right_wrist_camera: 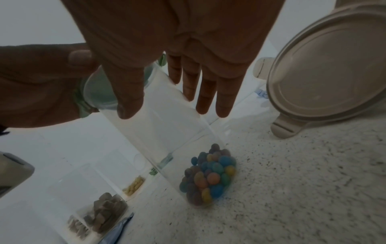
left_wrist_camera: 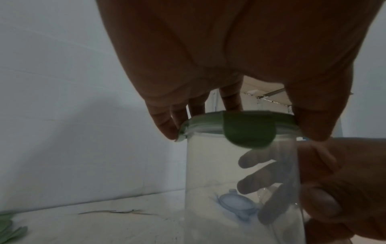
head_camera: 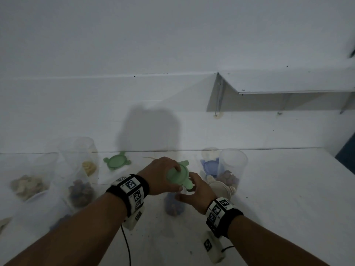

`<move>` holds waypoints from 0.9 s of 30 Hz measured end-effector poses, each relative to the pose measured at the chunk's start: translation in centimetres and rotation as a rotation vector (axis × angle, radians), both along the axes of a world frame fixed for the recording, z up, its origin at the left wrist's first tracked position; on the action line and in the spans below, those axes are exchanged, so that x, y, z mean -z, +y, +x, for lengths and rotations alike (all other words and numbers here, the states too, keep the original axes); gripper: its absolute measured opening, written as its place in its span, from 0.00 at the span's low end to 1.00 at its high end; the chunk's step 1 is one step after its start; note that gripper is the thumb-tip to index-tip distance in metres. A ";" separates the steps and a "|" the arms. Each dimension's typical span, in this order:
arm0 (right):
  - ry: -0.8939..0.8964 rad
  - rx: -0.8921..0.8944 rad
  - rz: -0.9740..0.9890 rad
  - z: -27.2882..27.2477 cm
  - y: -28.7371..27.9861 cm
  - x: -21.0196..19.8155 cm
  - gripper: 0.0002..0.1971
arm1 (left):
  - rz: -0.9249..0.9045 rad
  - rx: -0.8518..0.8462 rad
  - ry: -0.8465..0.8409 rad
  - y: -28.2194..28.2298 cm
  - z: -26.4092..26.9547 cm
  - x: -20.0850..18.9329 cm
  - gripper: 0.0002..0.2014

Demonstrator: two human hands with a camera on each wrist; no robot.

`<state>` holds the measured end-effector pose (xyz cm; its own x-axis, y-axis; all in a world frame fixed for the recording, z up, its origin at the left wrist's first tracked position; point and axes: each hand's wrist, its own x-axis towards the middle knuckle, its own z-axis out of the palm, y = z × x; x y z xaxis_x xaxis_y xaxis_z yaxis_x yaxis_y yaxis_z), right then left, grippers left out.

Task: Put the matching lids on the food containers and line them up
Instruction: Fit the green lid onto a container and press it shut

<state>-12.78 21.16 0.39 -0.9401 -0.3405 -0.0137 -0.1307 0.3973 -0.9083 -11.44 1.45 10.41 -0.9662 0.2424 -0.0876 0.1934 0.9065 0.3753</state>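
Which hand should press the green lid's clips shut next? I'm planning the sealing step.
Left. The left hand already rests on the green lid, fingers at its rim, while the right hand steadies the clear container wall.

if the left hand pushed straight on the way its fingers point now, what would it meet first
The left hand points down onto the green lid, which its fingertips already touch on the clear container. Pushing on would only press that lid harder against the rim; nothing else lies between.

Bare forearms, black wristbands (head_camera: 132, 192) w/ b&w square-code tags, white cam units underneath.
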 end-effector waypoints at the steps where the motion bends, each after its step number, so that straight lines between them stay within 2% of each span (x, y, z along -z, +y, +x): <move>1: -0.005 0.001 -0.006 0.0 0.0 0.1 0.39 | 0.019 -0.002 -0.002 -0.1 -0.1 0.1 0.36; 4: -0.010 0.010 -0.029 0.0 0.0 0.3 0.38 | 0.008 -0.013 -0.010 -0.3 -0.3 0.6 0.51; 6: -0.016 0.004 -0.038 0.0 0.0 0.1 0.37 | 0.010 -0.010 -0.023 -0.5 -0.3 1.2 0.56; 12: -0.079 -0.100 0.023 -0.1 1.1 -0.9 0.42 | 0.114 -0.038 -0.026 -1.1 -0.4 1.9 0.58; 13: -0.087 -0.087 0.010 -0.2 1.6 -1.3 0.41 | 0.147 -0.054 -0.035 -1.2 -0.3 1.9 0.59; 15: -0.097 0.045 -0.100 -0.8 2.3 -2.6 0.31 | 0.293 -0.125 -0.043 -1.6 0.1 2.1 0.60; 16: -0.091 0.117 -0.153 -1.3 2.5 -3.3 0.25 | 0.395 -0.186 -0.030 -1.8 0.3 2.5 0.58; 18: -0.053 0.197 -0.126 -2.2 2.3 -4.5 0.17 | 0.563 -0.371 0.063 -2.1 0.8 3.3 0.45; 20: 0.004 0.192 -0.017 -2.9 1.4 -5.2 0.21 | 0.640 -0.524 0.132 -2.2 1.2 4.2 0.36; 21: 0.031 0.181 0.039 -3.0 0.8 -5.5 0.24 | 0.670 -0.548 0.122 -2.1 1.4 4.5 0.34; 23: 0.063 0.154 0.130 -3.1 -0.1 -5.5 0.28 | 0.715 -0.531 0.064 -1.8 1.7 4.9 0.34; 25: 0.057 0.123 0.188 -3.2 -0.7 -5.0 0.29 | 0.727 -0.503 0.056 -1.6 1.8 4.9 0.29; 27: 0.051 0.109 0.176 -3.3 -1.0 -4.6 0.34 | 0.732 -0.474 0.068 -1.8 1.7 4.7 0.23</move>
<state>-16.09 20.18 5.03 -0.9722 -0.2336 -0.0150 -0.1228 0.5636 -0.8169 -9.75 -0.31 5.72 -0.9769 -0.2134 -0.0057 -0.0999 0.4333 0.8957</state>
